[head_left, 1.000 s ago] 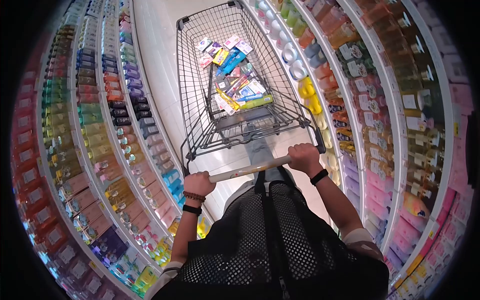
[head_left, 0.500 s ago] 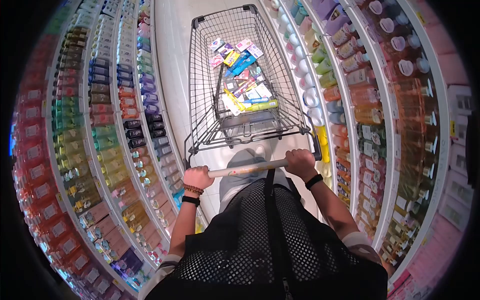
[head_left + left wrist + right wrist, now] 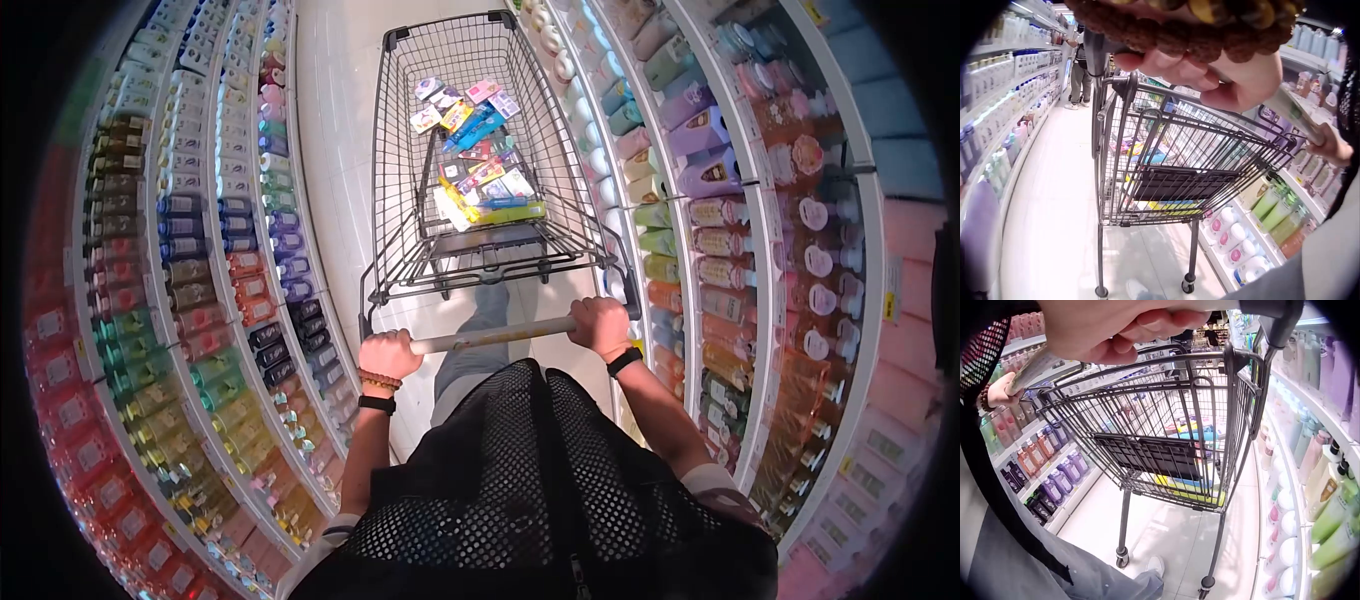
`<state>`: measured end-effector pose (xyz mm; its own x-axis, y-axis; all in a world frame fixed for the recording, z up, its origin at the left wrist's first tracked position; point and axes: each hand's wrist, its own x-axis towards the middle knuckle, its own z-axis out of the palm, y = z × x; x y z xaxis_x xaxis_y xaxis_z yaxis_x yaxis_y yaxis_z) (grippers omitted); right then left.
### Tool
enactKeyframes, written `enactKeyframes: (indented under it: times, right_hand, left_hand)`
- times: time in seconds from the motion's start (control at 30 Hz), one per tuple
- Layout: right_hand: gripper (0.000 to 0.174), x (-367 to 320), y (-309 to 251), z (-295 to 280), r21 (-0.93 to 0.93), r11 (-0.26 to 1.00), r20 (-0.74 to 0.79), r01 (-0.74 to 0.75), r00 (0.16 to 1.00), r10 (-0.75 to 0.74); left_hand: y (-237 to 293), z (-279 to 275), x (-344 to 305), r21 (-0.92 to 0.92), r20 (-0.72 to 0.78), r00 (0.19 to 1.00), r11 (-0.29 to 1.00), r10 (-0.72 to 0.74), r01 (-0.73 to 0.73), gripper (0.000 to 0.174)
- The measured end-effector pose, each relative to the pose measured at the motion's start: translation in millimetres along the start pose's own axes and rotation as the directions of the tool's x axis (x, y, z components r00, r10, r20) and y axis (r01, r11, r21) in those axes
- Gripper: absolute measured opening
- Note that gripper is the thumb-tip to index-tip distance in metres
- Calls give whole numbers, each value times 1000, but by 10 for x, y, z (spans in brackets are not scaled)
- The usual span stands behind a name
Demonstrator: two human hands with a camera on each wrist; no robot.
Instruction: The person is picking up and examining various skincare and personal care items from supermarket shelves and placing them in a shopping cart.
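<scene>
Inside the wire cart point(image 3: 382, 150), packaged goods point(image 3: 478, 125); both hands' fingers point(image 3: 601, 312) curled round the handle point(image 3: 492, 336).

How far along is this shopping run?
Looks done: a mixed pile of packages lies in the cart.
In hand: the left hand and right hand grip the handle; neither holds a product.
Left: the packages are not yet unloaded, so checkout probably remains. Whether more is wanted from the stocked shelves, I can't tell.
</scene>
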<state>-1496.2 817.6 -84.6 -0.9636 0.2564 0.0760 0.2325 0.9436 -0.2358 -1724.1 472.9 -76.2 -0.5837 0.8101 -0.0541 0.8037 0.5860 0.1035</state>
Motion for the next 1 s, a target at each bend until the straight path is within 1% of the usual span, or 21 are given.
enactKeyframes:
  times: [0.07,0.13,0.23,0.27,0.33,0.37,0.47,0.53,0.6,0.63,0.67,0.73,0.8,0.87,0.9,1.0]
  right_hand:
    - [19,631,170,-44,16,999,-42,27,999,-27]
    - [19,1200,304,-53,27,999,-38,20,999,-19]
    - [20,2091,594,-27,-43,999,-34,19,999,-20]
    - [20,2335,659,-3,-40,999,-38,13,999,-15]
    - [20,2893,828,11,-50,998,-80,49,995,-53]
    - [18,3148,904,4,-59,996,-70,60,995,-64]
    - [17,3975,1199,117,-69,995,-79,75,994,-80]
    - [16,4570,1394,138,-64,994,-105,93,989,-99]
    - [15,5206,1589,117,-101,990,-147,101,982,-116]
    - [14,5489,1649,79,-83,991,-194,109,973,-123]
    - [14,5746,1746,78,-83,991,-198,108,973,-123]
    - [15,6249,1937,103,-42,994,-124,103,986,-108]
    - [17,6809,2117,83,-5,994,-118,110,987,-110]
    - [18,7385,2278,89,19,991,-114,129,985,-126]
    - [17,7706,2360,77,14,992,-113,126,986,-123]
    - [16,8847,2700,31,-13,994,-136,113,984,-113]
  left_hand:
    - [-260,-21,591,-39,6,1000,999,-11,12,24]
    - [-514,-118,1144,-24,8,1000,1000,7,-6,24]
    - [-856,-195,2014,-33,-17,1000,999,-9,9,24]
    - [-983,-222,2255,-28,-17,1000,1000,-3,3,24]
    - [-1213,-240,2783,-29,45,999,999,-26,27,22]
    - [-1319,-252,3029,-29,41,999,999,-33,34,22]
    - [-1686,-209,3794,-2,14,999,999,-37,37,23]
    - [-1929,-244,4347,8,-1,1000,1000,-14,14,22]
    - [-2166,-311,4948,0,-67,998,1000,12,-12,21]
    - [-2242,-398,5215,-36,-99,995,999,21,-25,20]
    - [-2328,-427,5466,-33,-101,995,999,23,-26,20]
    - [-2497,-482,5939,-31,9,999,998,-45,45,20]
    - [-2698,-596,6469,-7,73,995,998,-62,63,21]
    - [-2932,-660,6940,-21,55,997,999,-46,47,22]
    - [-3054,-675,7231,-19,15,999,999,-35,35,23]
    - [-3475,-731,8354,-5,-45,999,1000,-23,23,23]
